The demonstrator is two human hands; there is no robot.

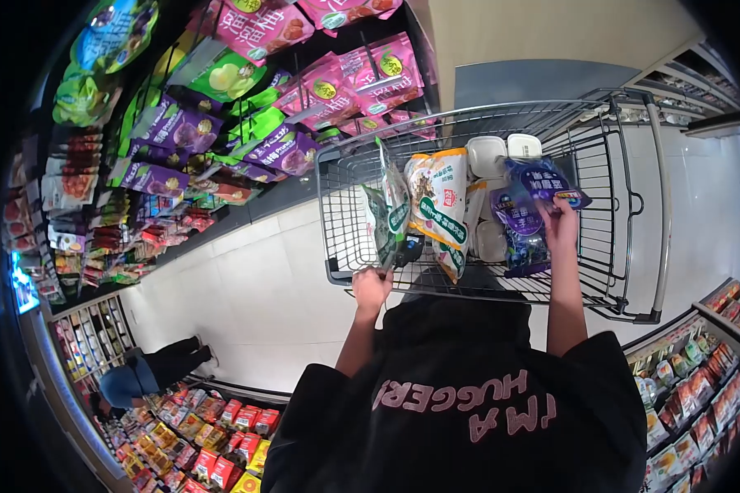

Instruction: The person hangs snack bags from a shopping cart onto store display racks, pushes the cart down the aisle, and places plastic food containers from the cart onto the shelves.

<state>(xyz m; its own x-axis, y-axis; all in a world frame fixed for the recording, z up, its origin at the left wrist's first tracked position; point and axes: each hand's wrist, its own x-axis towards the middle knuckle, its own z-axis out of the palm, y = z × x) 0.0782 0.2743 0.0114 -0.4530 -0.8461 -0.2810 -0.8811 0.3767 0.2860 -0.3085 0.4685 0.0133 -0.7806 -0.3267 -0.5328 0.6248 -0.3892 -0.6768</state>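
My right hand (561,223) is closed on the edge of a purple snack bag (543,181) at the right end of the shopping cart (469,283). Another purple bag (518,212) lies against it, partly covered. My left hand (372,287) is wrapped round the cart's near rim at its left corner. Inside the cart, close to that hand, stand a green and white bag (376,222) and an orange and white bag (437,195). White-lidded containers (487,156) sit between these and the purple bags.
Pink bags (321,86) and purple prune bags (177,127) hang on a rack at upper left. Packets fill a low display (197,431) at lower left and shelves (699,386) at lower right. Another person (152,374) is by the left shelves. Pale floor tiles (247,283) lie left of the cart.
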